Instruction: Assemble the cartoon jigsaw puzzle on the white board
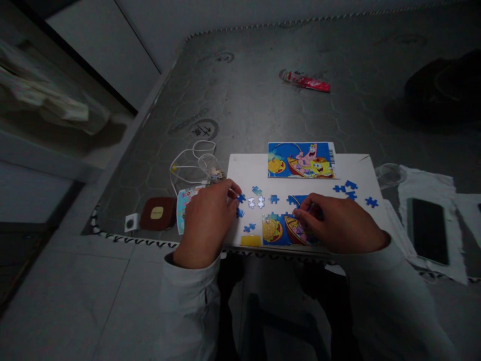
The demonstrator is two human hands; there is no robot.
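Observation:
My left hand (pixel 210 215) has its thumb and index fingertip closed round a small blue puzzle piece (pixel 241 198) at the left of a white board (pixel 248 168). Another blue piece lies just below those fingertips. My right hand (pixel 341 220) is pinched over the partly joined jigsaw puzzle (pixel 272 228), its fingertips at the upper edge by a blue section (pixel 295 199). Whatever is between them is hidden. The joined part shows a burger and a boat. Several loose pieces (pixel 261 201) lie between my hands, some pale side up. More blue pieces (pixel 340 188) lie beyond my right hand.
A cartoon picture card (pixel 300 160) lies at the board's far edge. Left are a white cable (pixel 193 150), a brown box (pixel 158 213) and a white charger (pixel 131 222). A phone (pixel 427 230) rests on white cloth at right. Farther back lies a red wrapper (pixel 308 82).

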